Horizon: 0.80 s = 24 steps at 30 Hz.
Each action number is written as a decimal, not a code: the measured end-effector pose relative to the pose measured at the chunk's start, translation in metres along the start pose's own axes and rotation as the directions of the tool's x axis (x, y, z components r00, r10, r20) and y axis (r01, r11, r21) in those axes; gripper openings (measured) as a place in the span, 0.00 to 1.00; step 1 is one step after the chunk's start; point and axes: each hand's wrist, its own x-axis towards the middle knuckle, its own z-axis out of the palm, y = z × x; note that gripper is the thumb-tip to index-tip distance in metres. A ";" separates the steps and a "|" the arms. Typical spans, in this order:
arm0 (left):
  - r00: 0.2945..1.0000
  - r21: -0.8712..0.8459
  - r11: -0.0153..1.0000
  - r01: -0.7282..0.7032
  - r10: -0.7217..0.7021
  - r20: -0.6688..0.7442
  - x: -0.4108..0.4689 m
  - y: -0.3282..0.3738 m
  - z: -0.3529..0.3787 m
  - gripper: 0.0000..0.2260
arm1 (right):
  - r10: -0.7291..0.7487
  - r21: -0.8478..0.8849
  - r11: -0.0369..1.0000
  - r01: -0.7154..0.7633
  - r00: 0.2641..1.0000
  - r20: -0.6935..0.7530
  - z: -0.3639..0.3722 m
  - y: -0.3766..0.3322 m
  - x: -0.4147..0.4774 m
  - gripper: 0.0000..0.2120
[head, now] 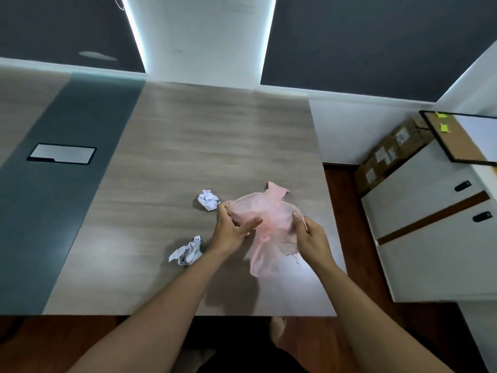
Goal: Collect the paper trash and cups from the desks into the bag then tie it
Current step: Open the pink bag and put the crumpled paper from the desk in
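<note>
From the head view: opening the pink bag [265, 224] above the tabletop [215, 135], apparently to ready its mouth for the trash. Left hand [231, 232] pinching the bag's left edge, thumb and fingers partly closed on the film, other fingers spread loose. Right hand [312, 238] closed on the bag's right edge, thumb pressed on top. Best to rub the two thin layers apart between thumb and fingertips, then draw both hands outward to spread the mouth wide without tearing the film. Bag hanging between both hands, its lower end drooping toward the tabletop. One crumpled paper ball [208, 199] just beyond the left hand; second crumpled paper [187, 251] just left of the left wrist. No cups visible.
</note>
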 end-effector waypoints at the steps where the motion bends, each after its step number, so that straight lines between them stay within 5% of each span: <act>1: 1.000 -0.023 1.000 0.011 -0.011 0.001 0.002 0.000 0.004 0.51 | 0.030 0.055 0.998 -0.030 1.000 0.010 -0.001 0.000 0.004 0.21; 3: 0.993 -0.044 0.993 0.111 -0.109 0.036 0.005 -0.002 0.013 0.60 | 0.101 0.157 0.982 -0.108 0.993 0.055 -0.003 0.000 0.011 0.23; 4: 0.981 -0.032 0.986 0.165 -0.161 0.104 -0.001 0.009 0.017 0.57 | 0.137 0.217 0.964 -0.151 0.987 0.081 -0.003 -0.001 0.013 0.23; 6: 0.904 -0.078 0.945 0.318 -0.277 0.326 -0.007 0.020 0.028 0.37 | 0.211 0.381 0.891 -0.247 0.968 0.135 -0.002 0.001 0.020 0.21; 8: 0.836 -0.196 0.879 0.435 -0.314 0.450 -0.008 0.022 0.040 0.27 | 0.306 0.535 0.760 -0.370 0.929 0.207 -0.001 0.001 0.026 0.18; 13: 0.868 -0.303 0.825 0.478 -0.391 0.305 0.004 0.018 0.058 0.11 | 0.502 0.622 0.527 -0.579 0.803 0.322 0.001 0.009 0.038 0.14; 16: 0.833 -0.421 0.719 0.553 -0.464 0.301 0.010 0.024 0.055 0.13 | 0.535 0.722 0.367 -0.586 0.768 0.352 -0.008 0.013 0.043 0.16; 18: 0.818 -0.468 0.671 0.575 -0.489 0.303 0.015 0.028 0.045 0.14 | 0.561 0.716 0.372 -0.590 0.758 0.333 -0.013 0.018 0.049 0.16; 24: 0.702 -0.534 0.505 0.678 -0.660 0.267 0.019 0.022 0.023 0.15 | 0.615 0.490 0.639 -0.592 0.777 0.135 -0.026 0.035 0.060 0.29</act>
